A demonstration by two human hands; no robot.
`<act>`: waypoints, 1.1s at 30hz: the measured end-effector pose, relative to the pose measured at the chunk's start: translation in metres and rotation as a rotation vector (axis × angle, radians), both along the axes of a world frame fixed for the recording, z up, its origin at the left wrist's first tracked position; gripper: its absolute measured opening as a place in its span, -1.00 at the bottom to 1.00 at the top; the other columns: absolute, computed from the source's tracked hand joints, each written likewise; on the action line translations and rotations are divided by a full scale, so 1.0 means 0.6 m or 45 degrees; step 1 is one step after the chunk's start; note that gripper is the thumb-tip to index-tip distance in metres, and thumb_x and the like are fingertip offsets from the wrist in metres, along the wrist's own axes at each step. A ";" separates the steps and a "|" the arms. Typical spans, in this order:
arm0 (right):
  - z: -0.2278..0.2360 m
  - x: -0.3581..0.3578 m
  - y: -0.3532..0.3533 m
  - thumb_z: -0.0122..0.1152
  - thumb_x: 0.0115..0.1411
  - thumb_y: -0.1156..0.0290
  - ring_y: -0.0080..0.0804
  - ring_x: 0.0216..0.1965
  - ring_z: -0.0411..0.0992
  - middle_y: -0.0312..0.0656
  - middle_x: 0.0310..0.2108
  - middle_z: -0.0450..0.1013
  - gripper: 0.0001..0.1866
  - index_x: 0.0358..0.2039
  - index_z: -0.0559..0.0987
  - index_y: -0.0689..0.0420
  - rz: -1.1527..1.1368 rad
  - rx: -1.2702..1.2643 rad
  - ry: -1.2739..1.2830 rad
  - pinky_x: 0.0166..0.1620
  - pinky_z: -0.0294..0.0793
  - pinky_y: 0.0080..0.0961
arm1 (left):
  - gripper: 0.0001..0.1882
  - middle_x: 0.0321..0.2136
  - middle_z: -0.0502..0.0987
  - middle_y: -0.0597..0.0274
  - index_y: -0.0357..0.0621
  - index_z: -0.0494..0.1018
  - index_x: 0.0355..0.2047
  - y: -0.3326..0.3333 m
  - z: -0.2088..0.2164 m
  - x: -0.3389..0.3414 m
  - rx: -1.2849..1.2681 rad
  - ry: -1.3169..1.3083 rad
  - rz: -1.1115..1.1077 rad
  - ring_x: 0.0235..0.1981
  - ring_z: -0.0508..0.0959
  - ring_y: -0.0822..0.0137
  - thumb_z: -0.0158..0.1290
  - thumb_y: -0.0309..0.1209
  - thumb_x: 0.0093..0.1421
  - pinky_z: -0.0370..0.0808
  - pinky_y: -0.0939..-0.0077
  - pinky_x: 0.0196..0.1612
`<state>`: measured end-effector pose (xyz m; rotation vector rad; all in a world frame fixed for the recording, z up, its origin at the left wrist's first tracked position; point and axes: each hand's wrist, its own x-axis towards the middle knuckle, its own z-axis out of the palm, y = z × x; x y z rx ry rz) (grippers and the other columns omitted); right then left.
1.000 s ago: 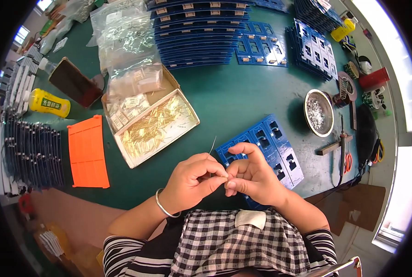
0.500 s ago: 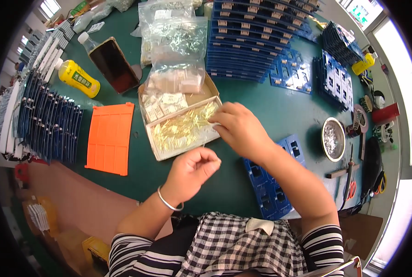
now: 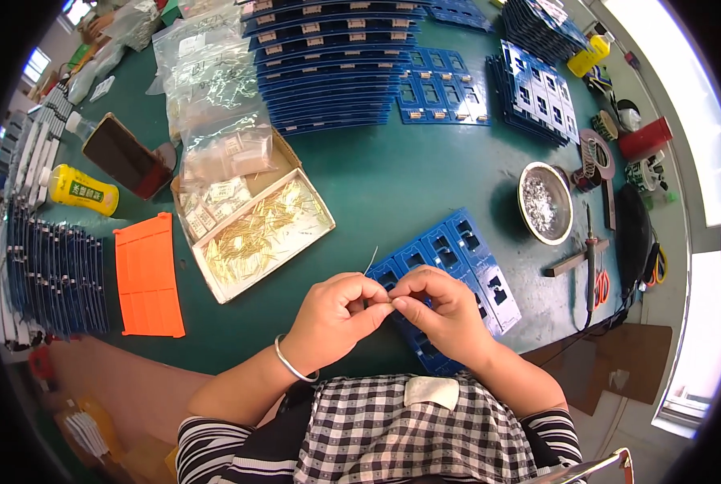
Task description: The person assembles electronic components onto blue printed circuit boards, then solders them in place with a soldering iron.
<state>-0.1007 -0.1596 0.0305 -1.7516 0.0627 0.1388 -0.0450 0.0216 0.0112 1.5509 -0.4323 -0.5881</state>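
Above the near part of a blue circuit board panel [image 3: 489, 270], my left hand [image 3: 336, 319] and my right hand [image 3: 445, 316] meet with thumbs and fingertips pinched together. A thin wire pin [image 3: 371, 260] sticks up from behind my left fingers, and that hand is closed on it. Closed too, my right hand touches the left fingertips; what it pinches is hidden. To the left stands an open cardboard box [image 3: 267, 274] with loose gold-coloured pins [image 3: 251, 234] in its near compartment. Small white packets [image 3: 215, 202] lie in the other compartment.
Tall blue board stacks stand at the back [image 3: 328, 81] and at the left [image 3: 58, 274]. An orange plastic tray [image 3: 149, 274], a phone [image 3: 126, 157] and a yellow bottle [image 3: 82, 191] are left. A metal bowl [image 3: 524, 198] and a soldering iron [image 3: 592, 274] lie right.
My right hand has left the pin box and come back to meet my left hand over the blue panel. The view has shifted, so the box appears farther left.
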 end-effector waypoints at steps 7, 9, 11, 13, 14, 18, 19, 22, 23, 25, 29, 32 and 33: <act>-0.013 -0.012 -0.010 0.03 0.17 0.68 -0.36 -0.37 0.43 -0.13 -0.36 0.41 -0.91 -0.35 0.35 0.23 -0.056 -0.346 -0.477 -0.28 0.44 -0.49 | -0.93 -0.51 0.46 0.32 -0.27 0.50 -0.41 -0.017 -0.008 -0.009 0.069 -0.050 -0.058 -0.62 0.39 0.62 0.18 -0.55 0.10 0.33 0.69 -0.54; 0.011 -0.011 -0.038 -0.07 0.25 0.64 -0.50 -0.41 0.42 -0.16 -0.37 0.41 -0.96 -0.33 0.31 0.22 -0.381 0.041 0.021 -0.30 0.43 -0.58 | -0.94 -0.49 0.47 0.32 -0.26 0.51 -0.40 -0.009 -0.022 -0.010 0.041 -0.050 -0.061 -0.61 0.39 0.61 0.17 -0.55 0.11 0.34 0.70 -0.53; 0.011 -0.006 -0.087 -0.13 0.30 0.58 -0.59 -0.39 0.42 -0.25 -0.43 0.40 -0.96 -0.31 0.33 0.21 -0.414 -0.134 0.093 -0.33 0.39 -0.67 | -0.96 -0.46 0.45 0.35 -0.25 0.49 -0.38 -0.003 -0.031 -0.010 0.020 0.053 -0.053 -0.54 0.39 0.63 0.13 -0.56 0.16 0.34 0.76 -0.50; 0.014 -0.006 -0.111 -0.07 0.26 0.61 -0.45 -0.36 0.45 -0.21 -0.41 0.40 -0.94 -0.31 0.39 0.21 -0.265 -0.440 0.121 -0.31 0.42 -0.56 | -0.95 -0.45 0.45 0.35 -0.24 0.49 -0.35 -0.003 -0.032 -0.008 -0.002 0.068 -0.087 -0.55 0.40 0.62 0.12 -0.54 0.18 0.36 0.76 -0.52; 0.012 -0.007 -0.112 -0.07 0.26 0.61 -0.45 -0.36 0.45 -0.21 -0.41 0.40 -0.94 -0.31 0.39 0.21 -0.273 -0.446 0.126 -0.31 0.42 -0.56 | -0.94 -0.45 0.46 0.32 -0.25 0.49 -0.36 -0.004 -0.030 -0.007 0.026 0.085 -0.091 -0.56 0.41 0.61 0.14 -0.53 0.16 0.36 0.73 -0.50; 0.004 -0.002 -0.111 0.04 0.13 0.64 -0.15 -0.28 0.43 -0.09 -0.33 0.40 -0.85 -0.28 0.50 0.18 0.018 -0.920 -0.253 -0.24 0.45 -0.37 | -0.93 -0.46 0.48 0.29 -0.25 0.50 -0.36 -0.006 -0.034 -0.008 0.038 0.121 -0.096 -0.57 0.42 0.59 0.16 -0.53 0.14 0.36 0.71 -0.48; 0.002 -0.002 -0.112 0.08 0.08 0.65 -0.08 -0.26 0.41 -0.06 -0.30 0.39 -0.81 -0.27 0.52 0.17 0.058 -0.972 -0.261 -0.21 0.45 -0.33 | -0.93 -0.46 0.48 0.29 -0.25 0.50 -0.36 -0.006 -0.035 -0.008 0.035 0.122 -0.095 -0.57 0.42 0.59 0.16 -0.53 0.14 0.36 0.71 -0.48; -0.010 0.000 -0.119 0.11 0.04 0.65 -0.14 -0.29 0.43 -0.10 -0.34 0.41 -0.73 -0.20 0.51 0.17 0.124 -1.058 -0.426 -0.22 0.45 -0.33 | -0.92 -0.46 0.48 0.28 -0.26 0.50 -0.37 -0.005 -0.037 -0.008 0.026 0.116 -0.095 -0.57 0.42 0.59 0.16 -0.53 0.14 0.36 0.71 -0.48; -0.008 0.002 -0.116 0.11 0.04 0.65 -0.14 -0.29 0.43 -0.10 -0.34 0.41 -0.73 -0.20 0.51 0.17 0.123 -1.058 -0.424 -0.22 0.45 -0.33 | -0.93 -0.46 0.48 0.28 -0.26 0.50 -0.37 -0.005 -0.038 -0.008 0.032 0.116 -0.094 -0.57 0.42 0.59 0.16 -0.53 0.14 0.37 0.71 -0.48; -0.001 0.007 -0.107 0.13 0.01 0.65 -0.16 -0.32 0.43 -0.13 -0.40 0.40 -0.66 -0.14 0.47 0.17 0.049 -1.001 -0.318 -0.22 0.45 -0.33 | -0.93 -0.46 0.48 0.28 -0.27 0.50 -0.37 -0.006 -0.038 -0.007 0.039 0.116 -0.095 -0.57 0.43 0.59 0.16 -0.53 0.14 0.37 0.71 -0.48; -0.011 0.006 -0.111 0.14 0.01 0.63 -0.16 -0.35 0.42 -0.15 -0.44 0.40 -0.63 -0.10 0.43 0.18 0.036 -0.982 -0.340 -0.23 0.45 -0.33 | -0.93 -0.46 0.48 0.28 -0.27 0.49 -0.38 -0.008 -0.036 -0.007 0.041 0.089 -0.104 -0.57 0.44 0.58 0.16 -0.54 0.13 0.38 0.71 -0.48; -0.012 0.005 -0.113 0.14 0.01 0.63 -0.15 -0.34 0.43 -0.14 -0.43 0.40 -0.64 -0.12 0.42 0.19 0.022 -0.959 -0.293 -0.24 0.45 -0.32 | -0.93 -0.46 0.48 0.28 -0.28 0.49 -0.38 -0.008 -0.039 -0.007 0.030 0.078 -0.099 -0.57 0.45 0.58 0.15 -0.55 0.13 0.38 0.71 -0.48; -0.013 0.005 -0.112 0.14 0.02 0.62 -0.15 -0.33 0.43 -0.13 -0.43 0.41 -0.65 -0.13 0.43 0.18 0.025 -0.982 -0.314 -0.23 0.44 -0.31 | -0.93 -0.46 0.48 0.27 -0.28 0.49 -0.38 -0.008 -0.040 -0.007 0.023 0.079 -0.091 -0.57 0.45 0.58 0.15 -0.55 0.13 0.38 0.71 -0.48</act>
